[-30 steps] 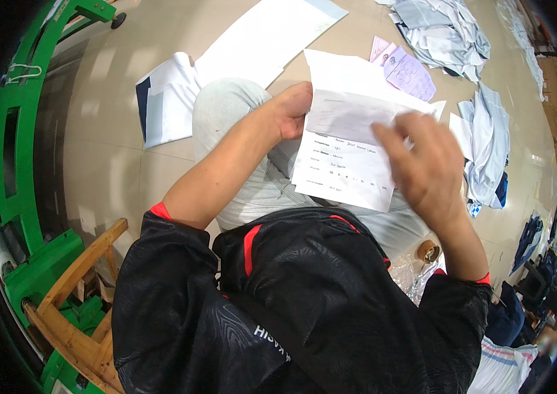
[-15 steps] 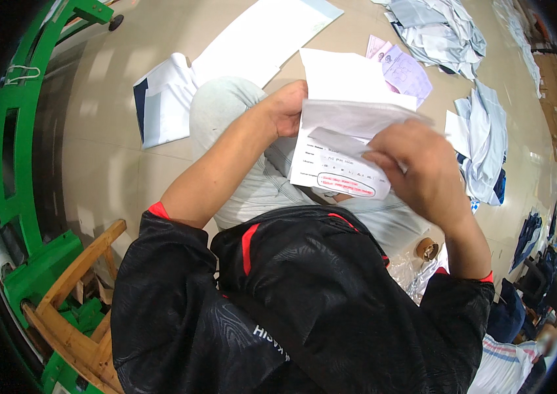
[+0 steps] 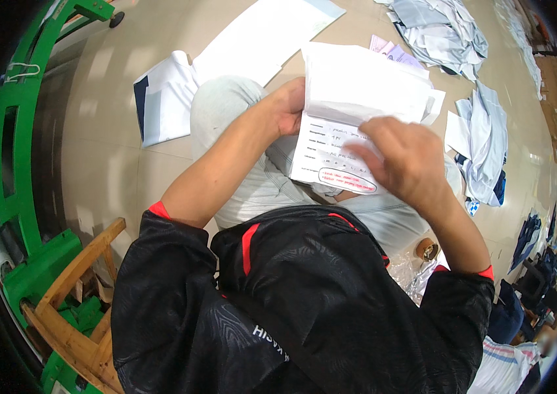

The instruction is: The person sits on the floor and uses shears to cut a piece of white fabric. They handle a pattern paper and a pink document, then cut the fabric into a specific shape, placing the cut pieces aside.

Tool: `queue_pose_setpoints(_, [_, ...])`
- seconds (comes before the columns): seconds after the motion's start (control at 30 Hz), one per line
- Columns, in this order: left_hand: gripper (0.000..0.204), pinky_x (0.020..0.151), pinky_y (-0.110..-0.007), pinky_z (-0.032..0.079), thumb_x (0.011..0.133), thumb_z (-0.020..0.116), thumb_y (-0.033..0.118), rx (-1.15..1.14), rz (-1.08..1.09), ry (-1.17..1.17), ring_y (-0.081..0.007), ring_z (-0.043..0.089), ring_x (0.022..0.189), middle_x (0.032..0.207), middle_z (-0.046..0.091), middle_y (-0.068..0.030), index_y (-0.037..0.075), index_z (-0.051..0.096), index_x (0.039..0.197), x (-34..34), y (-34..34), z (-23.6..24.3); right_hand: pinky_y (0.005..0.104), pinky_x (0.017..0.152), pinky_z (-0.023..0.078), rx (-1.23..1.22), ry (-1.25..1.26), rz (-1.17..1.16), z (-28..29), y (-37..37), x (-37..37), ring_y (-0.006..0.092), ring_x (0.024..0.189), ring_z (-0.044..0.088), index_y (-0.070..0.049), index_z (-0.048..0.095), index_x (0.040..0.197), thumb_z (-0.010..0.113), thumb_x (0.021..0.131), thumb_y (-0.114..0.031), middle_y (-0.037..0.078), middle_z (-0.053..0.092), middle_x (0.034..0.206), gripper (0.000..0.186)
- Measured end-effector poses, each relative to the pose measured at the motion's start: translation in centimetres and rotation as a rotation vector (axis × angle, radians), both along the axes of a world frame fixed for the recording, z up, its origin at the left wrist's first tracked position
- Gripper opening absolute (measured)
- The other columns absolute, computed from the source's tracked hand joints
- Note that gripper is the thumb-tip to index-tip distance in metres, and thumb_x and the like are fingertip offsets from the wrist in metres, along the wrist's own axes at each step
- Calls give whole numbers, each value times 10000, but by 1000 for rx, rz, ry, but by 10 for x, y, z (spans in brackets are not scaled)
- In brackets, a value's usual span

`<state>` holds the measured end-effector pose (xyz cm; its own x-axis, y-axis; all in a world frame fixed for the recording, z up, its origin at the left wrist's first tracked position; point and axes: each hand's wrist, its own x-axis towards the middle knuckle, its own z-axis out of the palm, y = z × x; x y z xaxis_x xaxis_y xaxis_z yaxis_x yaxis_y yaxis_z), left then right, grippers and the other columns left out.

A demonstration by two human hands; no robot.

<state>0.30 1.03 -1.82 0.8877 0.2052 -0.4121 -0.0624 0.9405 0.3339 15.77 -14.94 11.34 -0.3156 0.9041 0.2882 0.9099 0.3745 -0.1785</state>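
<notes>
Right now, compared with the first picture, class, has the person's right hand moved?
Yes: the right hand has shifted slightly toward the person's left, judged against the brown roll.

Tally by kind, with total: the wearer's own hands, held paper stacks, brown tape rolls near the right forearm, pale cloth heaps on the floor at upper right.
Own hands: 2 (left hand, right hand)
Held paper stack: 1
Brown tape roll: 1
Pale cloth heaps: 2 (far heap, near heap)
Total: 6
</notes>
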Motion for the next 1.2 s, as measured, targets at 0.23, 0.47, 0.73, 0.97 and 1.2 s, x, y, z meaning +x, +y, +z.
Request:
queue_pose_setpoints(0.23, [448, 885, -426, 674, 1118, 468, 261, 38, 8, 35, -275, 771, 1071, 1293, 713, -223, -79, 604, 1376, -3, -2, 14, 389, 686, 549, -269, -88, 91, 10, -29, -16, 253, 860, 661, -79, 710, 1019, 845, 810, -256, 48, 674, 1075, 305])
queue_pose_setpoints(0.47, [427, 894, -427, 671, 1114, 494, 271, 137, 45, 112, -270, 768, 1080, 1293, 720, -201, -44, 625, 1371, 0, -8, 20, 411, 664, 538, -151, 18, -32, 30, -10, -1, 292, 768, 642, -89, 725, 1009, 762, 824, -19, 86, 670, 871, 202])
queue_pose_setpoints(0.73, [432, 872, -400, 676, 1107, 514, 281, 78, -30, 110, -256, 779, 1042, 1267, 731, -200, -64, 638, 1337, 1, -2, 5, 399, 647, 533, 235, -158, -112, 29, 27, 13, 264, 836, 675, -119, 679, 1018, 678, 815, -73, 28, 684, 992, 207])
queue_pose_setpoints(0.97, [447, 860, -384, 679, 1107, 515, 294, -22, 11, 41, -239, 778, 1048, 1265, 737, -196, -64, 629, 1349, -1, -2, 2, 368, 731, 586, -83, -55, -62, 12, 1, -7, 261, 925, 734, -82, 723, 1134, 836, 795, -168, 83, 714, 1151, 367])
queue_pose_setpoints(1.2, [462, 860, -370, 681, 1104, 524, 303, -41, -6, -113, -241, 777, 1055, 1272, 734, -196, -57, 615, 1378, -6, 0, -1, 379, 801, 617, -320, -111, -16, 4, -24, -21, 321, 1279, 656, -73, 660, 1209, 857, 803, -342, 177, 568, 1505, 525])
